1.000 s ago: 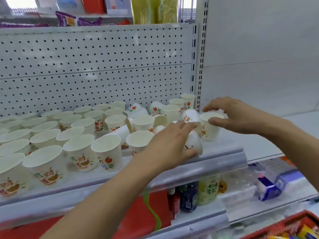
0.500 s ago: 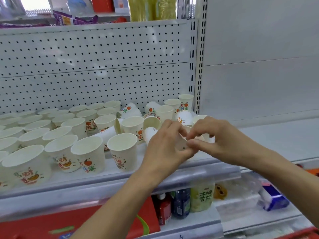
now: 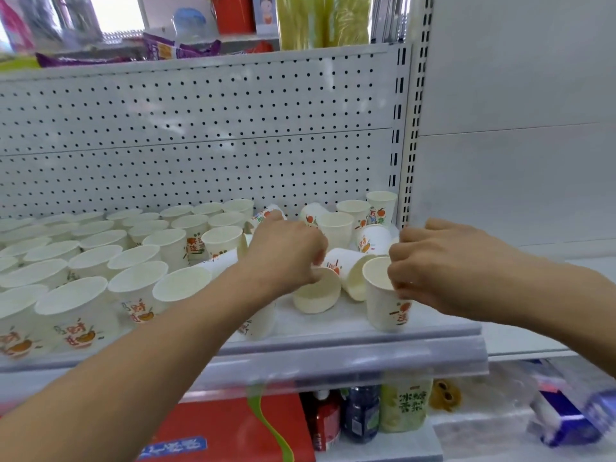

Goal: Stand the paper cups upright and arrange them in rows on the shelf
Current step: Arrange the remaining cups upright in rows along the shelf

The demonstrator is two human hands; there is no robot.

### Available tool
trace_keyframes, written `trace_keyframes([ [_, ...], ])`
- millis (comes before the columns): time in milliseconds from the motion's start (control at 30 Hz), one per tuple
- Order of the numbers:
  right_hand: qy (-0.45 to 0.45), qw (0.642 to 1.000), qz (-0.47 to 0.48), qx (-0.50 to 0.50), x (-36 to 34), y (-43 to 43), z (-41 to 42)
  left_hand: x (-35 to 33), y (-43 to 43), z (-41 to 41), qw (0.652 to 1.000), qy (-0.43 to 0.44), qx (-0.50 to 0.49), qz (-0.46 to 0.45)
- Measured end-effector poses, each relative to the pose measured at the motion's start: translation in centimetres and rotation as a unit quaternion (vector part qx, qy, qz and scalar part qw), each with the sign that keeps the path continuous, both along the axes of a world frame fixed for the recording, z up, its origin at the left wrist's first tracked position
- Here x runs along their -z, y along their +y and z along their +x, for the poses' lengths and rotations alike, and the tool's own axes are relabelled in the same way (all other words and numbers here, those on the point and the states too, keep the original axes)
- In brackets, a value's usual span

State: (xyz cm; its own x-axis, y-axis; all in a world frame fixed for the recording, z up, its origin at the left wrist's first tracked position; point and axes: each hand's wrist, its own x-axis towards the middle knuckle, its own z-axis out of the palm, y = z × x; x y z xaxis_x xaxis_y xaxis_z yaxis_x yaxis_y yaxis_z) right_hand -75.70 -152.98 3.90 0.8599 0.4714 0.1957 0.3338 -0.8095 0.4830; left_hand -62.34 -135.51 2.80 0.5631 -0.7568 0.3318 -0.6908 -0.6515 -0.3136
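Observation:
White paper cups with orange prints fill the grey shelf [image 3: 350, 348]. Several stand upright in rows [image 3: 133, 265] on the left. Others lie tipped over [image 3: 373, 240] near the right end and back. My left hand [image 3: 283, 253] curls its fingers on a tipped cup [image 3: 318, 291] lying on its side at the shelf's middle right. My right hand [image 3: 443, 268] pinches the rim of an upright cup [image 3: 385, 298] standing near the shelf's front right corner. Another tipped cup [image 3: 355, 276] lies between the two.
A perforated back panel [image 3: 200, 145] rises behind the cups. A slotted upright post [image 3: 408, 128] bounds the shelf on the right. Bottles [image 3: 360, 415] and a red box [image 3: 226, 428] sit on the lower shelf. Packaged goods [image 3: 563, 418] lie at lower right.
My right hand has set a cup upright near the front right corner and still holds its rim. My left hand shifted left onto a tipped cup. The view moved closer.

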Motion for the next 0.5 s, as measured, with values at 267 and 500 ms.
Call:
trace_keyframes([
  [267, 0.096, 0.968, 0.223, 0.060, -4.5, -1.3, 5.4, -3.2, 0.0, 2.6, 0.995, 0.086, -0.041, -0.043],
  [500, 0.293, 0.922, 0.217, 0.127, -4.6, -0.9, 11.8, -2.7, 0.5, 4.4, 0.961, 0.276, -0.014, 0.004],
])
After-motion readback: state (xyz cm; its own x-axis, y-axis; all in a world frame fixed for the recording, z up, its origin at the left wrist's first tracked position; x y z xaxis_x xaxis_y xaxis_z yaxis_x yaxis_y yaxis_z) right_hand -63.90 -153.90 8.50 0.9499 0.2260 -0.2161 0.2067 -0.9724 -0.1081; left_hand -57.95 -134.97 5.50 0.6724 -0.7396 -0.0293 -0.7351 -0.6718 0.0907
